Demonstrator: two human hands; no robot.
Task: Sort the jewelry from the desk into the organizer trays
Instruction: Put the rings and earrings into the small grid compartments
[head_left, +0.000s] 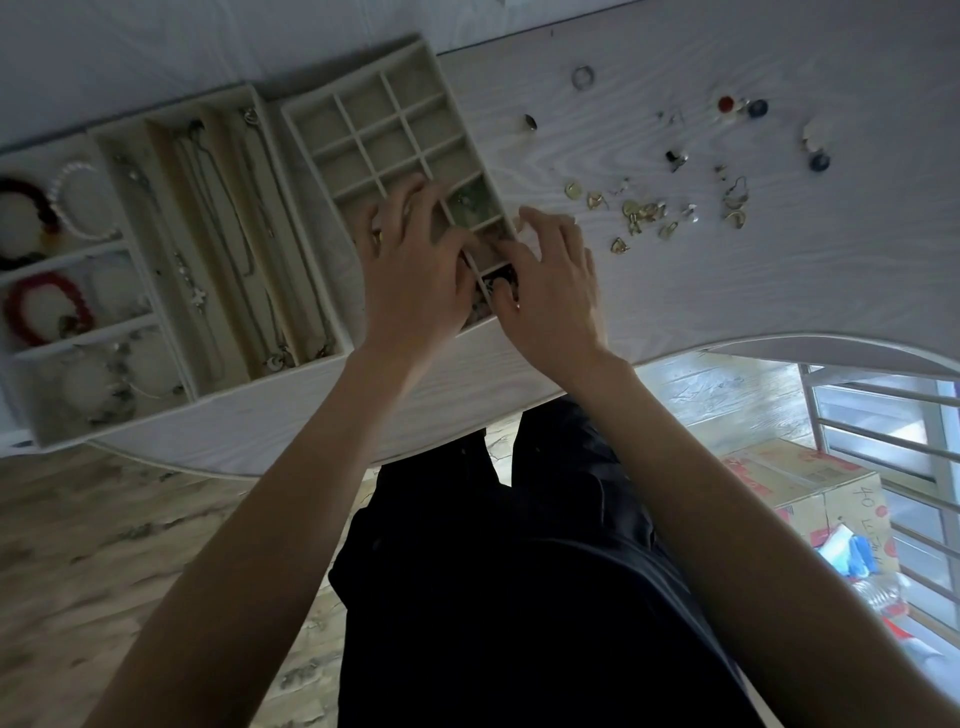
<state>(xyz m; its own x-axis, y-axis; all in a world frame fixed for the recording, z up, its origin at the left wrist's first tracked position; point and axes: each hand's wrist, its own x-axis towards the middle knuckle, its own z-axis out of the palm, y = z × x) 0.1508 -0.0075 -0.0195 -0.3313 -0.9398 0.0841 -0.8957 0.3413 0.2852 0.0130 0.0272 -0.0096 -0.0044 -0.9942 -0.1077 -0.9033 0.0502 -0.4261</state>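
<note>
Nearest the lens, dark trousers (519, 597) are seen below two bare forearms reaching over the white desk (727, 291). Three organizer trays are set side by side so each kind has its place: the bracelet tray (31, 415) holds beaded bracelets, the long-channel tray (150, 135) keeps chains laid straight, and the grid tray (363, 124) is given to small pieces, most cells bare. The left hand (415, 280) is spread over the near cells; whether anything is held cannot be told. The right hand (550, 291) is curled at the tray's near corner, apparently setting a dark piece (500, 279) down. Loose earrings and rings (644, 213) remain scattered to the right, unsorted.
</note>
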